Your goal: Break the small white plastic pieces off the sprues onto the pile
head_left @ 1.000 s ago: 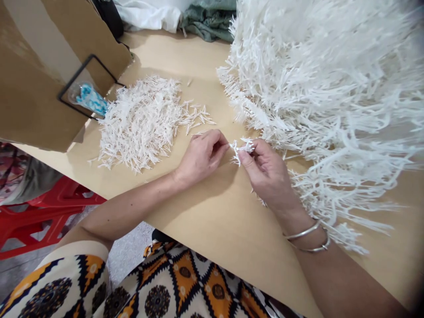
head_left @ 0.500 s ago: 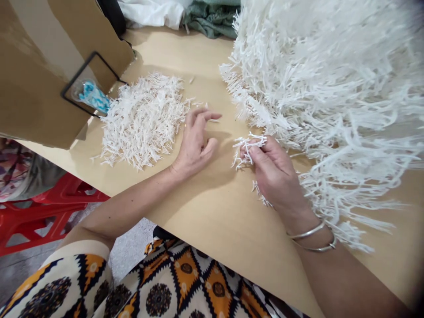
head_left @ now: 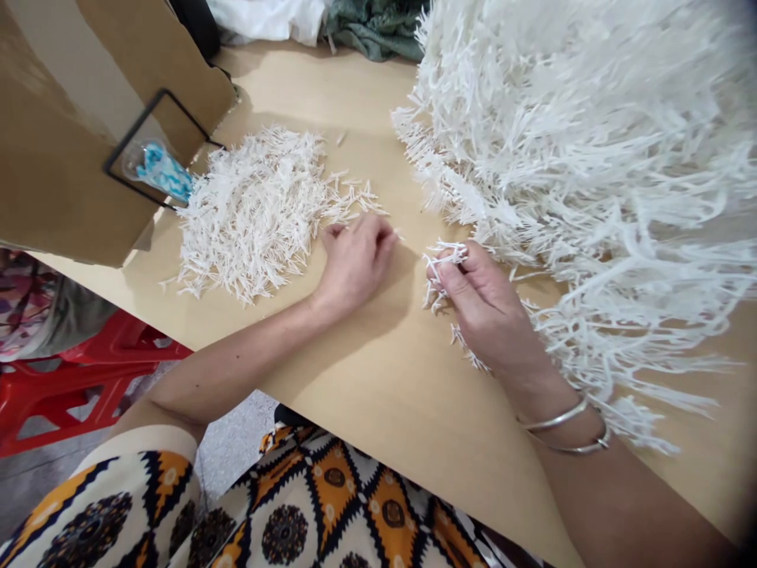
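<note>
My right hand (head_left: 488, 296) pinches a small bunch of white branched pieces (head_left: 442, 256) between thumb and fingers. To its left, my left hand (head_left: 359, 260) is turned palm down with its fingers bent and drawn together; what its fingertips hold, if anything, is hidden. Beyond those fingertips, loose white bits (head_left: 352, 197) are scattered beside a pile of short white pieces (head_left: 254, 213). A large heap of long white branched strands (head_left: 579, 158) spreads over the right side of the table, behind my right hand. A few small pieces (head_left: 470, 347) lie by my right palm.
A cardboard box (head_left: 88, 118) stands on the table (head_left: 378, 379) at the left. Near it are a black wire frame (head_left: 133, 134) and a clear cup with blue-and-white contents (head_left: 162, 170). White and green cloths (head_left: 372, 28) lie at the back. Red stools (head_left: 65, 394) show at lower left.
My left hand has turned palm down and its spread fingers have drawn together. More loose bits now show beside the small pile. My right hand still pinches its bunch, barely moved.
</note>
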`<state>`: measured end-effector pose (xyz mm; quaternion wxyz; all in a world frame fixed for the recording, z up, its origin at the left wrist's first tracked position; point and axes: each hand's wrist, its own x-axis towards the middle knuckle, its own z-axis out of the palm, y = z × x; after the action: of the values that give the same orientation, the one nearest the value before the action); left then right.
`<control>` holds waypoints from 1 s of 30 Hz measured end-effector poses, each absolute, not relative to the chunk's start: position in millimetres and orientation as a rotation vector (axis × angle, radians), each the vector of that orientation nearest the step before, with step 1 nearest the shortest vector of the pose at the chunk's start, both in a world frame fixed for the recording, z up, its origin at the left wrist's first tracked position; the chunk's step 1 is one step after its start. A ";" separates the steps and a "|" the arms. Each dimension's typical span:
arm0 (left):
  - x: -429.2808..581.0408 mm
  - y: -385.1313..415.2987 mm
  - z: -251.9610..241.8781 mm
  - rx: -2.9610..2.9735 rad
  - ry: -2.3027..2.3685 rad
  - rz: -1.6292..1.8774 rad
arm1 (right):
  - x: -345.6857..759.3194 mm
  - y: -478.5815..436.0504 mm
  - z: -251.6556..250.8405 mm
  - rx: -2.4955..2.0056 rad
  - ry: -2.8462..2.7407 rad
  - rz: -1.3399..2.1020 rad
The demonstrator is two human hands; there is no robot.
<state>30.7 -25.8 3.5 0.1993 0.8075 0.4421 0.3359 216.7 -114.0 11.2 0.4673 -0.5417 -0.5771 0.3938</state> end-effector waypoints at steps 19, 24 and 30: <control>26.1 -36.7 25.1 2.312 0.780 0.993 | 215.9 -113.0 18.1 -1.276 -1.405 1.083; 29.8 -34.1 17.4 2.296 0.747 0.954 | 212.4 -113.8 16.6 -1.319 -1.480 1.036; 27.3 -33.5 19.1 2.243 0.835 0.941 | 209.1 -110.1 13.3 -1.274 -1.285 1.046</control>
<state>27.3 -33.5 19.1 0.2809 0.8370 0.3116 0.3512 209.1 -110.1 13.3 0.5017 -0.5274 -0.5319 0.4328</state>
